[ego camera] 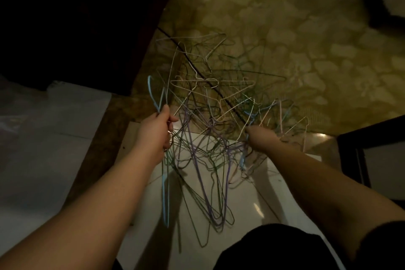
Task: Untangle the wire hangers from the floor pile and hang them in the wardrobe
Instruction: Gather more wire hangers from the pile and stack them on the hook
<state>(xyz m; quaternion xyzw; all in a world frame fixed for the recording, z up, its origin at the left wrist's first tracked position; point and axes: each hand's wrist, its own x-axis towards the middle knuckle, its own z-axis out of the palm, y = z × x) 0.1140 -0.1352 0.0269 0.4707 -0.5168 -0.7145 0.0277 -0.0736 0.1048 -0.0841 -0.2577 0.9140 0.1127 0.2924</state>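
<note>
A tangled pile of thin wire hangers (pixel 210 98) in white, green, purple and pale blue lies on the patterned floor (pixel 306 28). My left hand (pixel 156 131) grips a bunch of hangers by their necks; a light blue hanger (pixel 165 193) and several green and purple hangers (pixel 210 193) dangle from it over the white floor. My right hand (pixel 262 139) grips another cluster of hangers (pixel 282 116) at the pile's right side. The two bunches are still interlaced between my hands.
A dark wardrobe or door (pixel 76 17) fills the upper left. White sheeting (pixel 54 127) lies at the left. A dark furniture frame (pixel 370 138) stands at the right edge. A thin black cable (pixel 197 66) crosses the pile. My dark-clothed knee (pixel 274 247) is at the bottom.
</note>
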